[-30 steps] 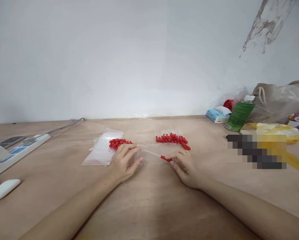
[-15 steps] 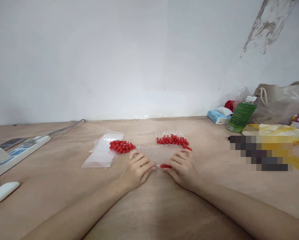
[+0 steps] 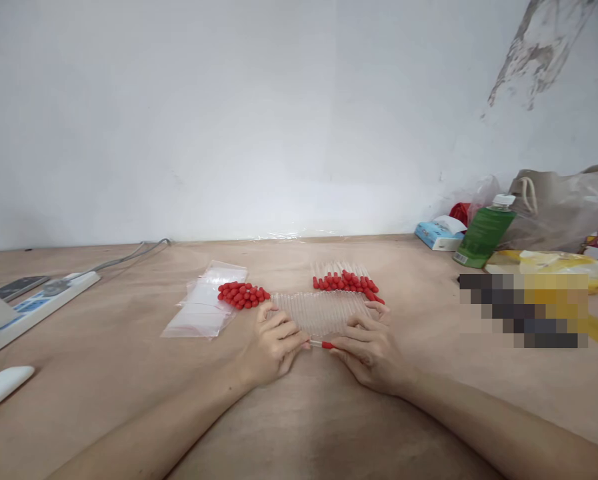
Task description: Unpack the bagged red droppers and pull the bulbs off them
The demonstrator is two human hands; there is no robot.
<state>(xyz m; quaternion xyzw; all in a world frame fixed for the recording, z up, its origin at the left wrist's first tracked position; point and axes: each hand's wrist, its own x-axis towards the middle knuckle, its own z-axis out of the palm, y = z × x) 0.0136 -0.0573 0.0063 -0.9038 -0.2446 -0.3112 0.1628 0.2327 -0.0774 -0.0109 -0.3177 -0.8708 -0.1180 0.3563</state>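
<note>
My left hand [image 3: 275,343] pinches the clear end of a thin dropper tube [image 3: 316,343]. On the tube's other end sits a red rubber bulb [image 3: 327,345], gripped between the fingertips of my right hand [image 3: 371,347]. Just behind both hands lies a row of bare clear tubes [image 3: 323,310], side by side on the table. A heap of loose red bulbs [image 3: 241,295] rests beyond my left hand, partly over clear plastic bags [image 3: 203,303]. Behind the row are several droppers with red bulbs [image 3: 343,280], their clear tubes pointing to the wall.
At the left are a white power strip [image 3: 43,310], a phone [image 3: 16,288] and a white mouse-like object [image 3: 6,388]. On the right stand a tissue pack [image 3: 436,235], a green bottle [image 3: 486,233] and bags [image 3: 553,207]. A pixelated dark patch [image 3: 523,310] covers something nearby.
Both hands have come slightly nearer to me with the dropper, away from the row. Less of the red bulb shows now, with my right fingers at its end.
</note>
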